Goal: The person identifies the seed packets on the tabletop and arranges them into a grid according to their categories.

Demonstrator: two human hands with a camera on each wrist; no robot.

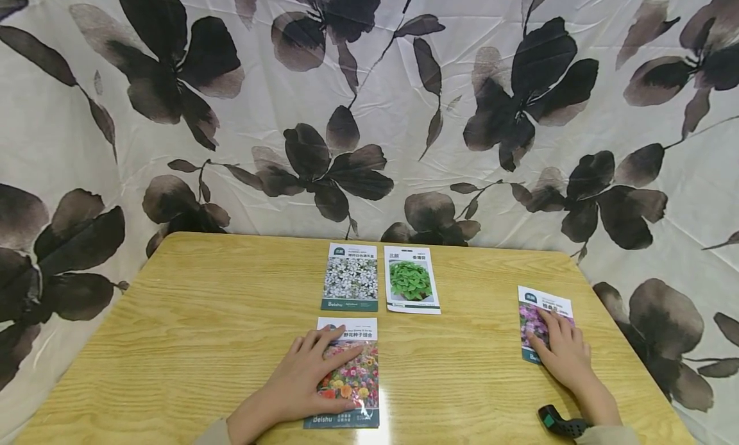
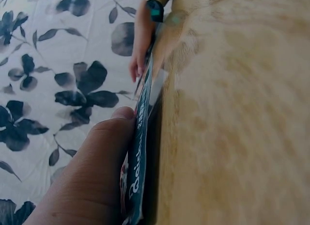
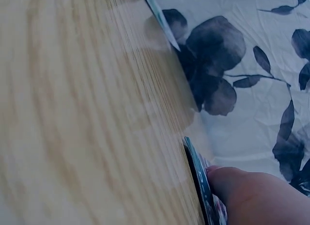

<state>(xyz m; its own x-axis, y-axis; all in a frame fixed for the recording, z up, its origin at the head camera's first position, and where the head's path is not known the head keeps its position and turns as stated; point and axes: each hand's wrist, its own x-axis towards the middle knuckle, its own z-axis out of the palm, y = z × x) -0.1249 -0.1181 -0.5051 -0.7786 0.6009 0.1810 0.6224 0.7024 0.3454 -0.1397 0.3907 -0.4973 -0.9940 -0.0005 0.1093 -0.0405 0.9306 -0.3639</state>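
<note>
My left hand rests on a seed packet with mixed bright flowers, fingers spread over its front. In the left wrist view the thumb lies along that packet's face, near its dark green lower band. At the right, my right hand touches a seed packet with purple flowers, its fingers extended across the front. The right wrist view has the thumb against this packet, which is seen edge-on, low over the wood. My fingers partly cover both pictures.
Farther back on the wooden table lie a seed packet with white flowers and, beside it, one with green leaves. A dark wrist strap sits at my right wrist. Floral cloth hangs behind the table's back edge.
</note>
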